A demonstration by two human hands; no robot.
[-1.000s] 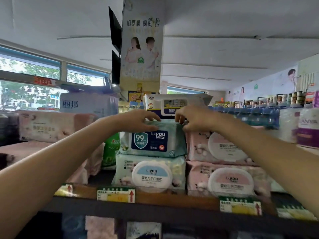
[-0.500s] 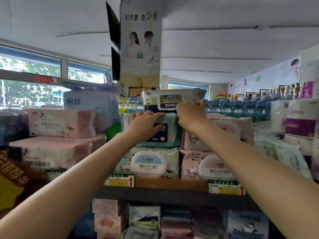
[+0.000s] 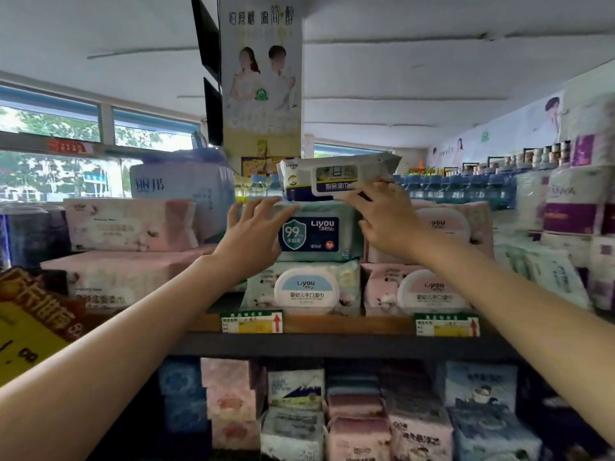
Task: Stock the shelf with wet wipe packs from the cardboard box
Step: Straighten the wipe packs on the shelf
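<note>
A green wet wipe pack with a dark blue "99" label [image 3: 316, 232] lies on the top shelf [image 3: 332, 342], stacked on a pale green pack with a blue lid [image 3: 304, 289]. A white pack [image 3: 336, 178] lies on top of it. My left hand [image 3: 256, 239] is spread in front of the green pack's left end, fingers straight. My right hand [image 3: 382, 219] has straight fingers at the green pack's upper right corner, under the white pack. Pink packs [image 3: 432, 287] are stacked to the right. The cardboard box is out of view.
Pink tissue bundles [image 3: 129, 224] and a blue bag [image 3: 179, 184] fill the shelf's left side. Water bottles [image 3: 459, 189] and paper rolls [image 3: 572, 207] stand at the right. Several tissue packs [image 3: 352, 414] sit on the lower shelf. A yellow price sign [image 3: 30, 327] is at the left edge.
Both hands have let go of the green pack and opened their fingers, drawing back a little. The view has pulled back and tilted down, so the lower shelf shows.
</note>
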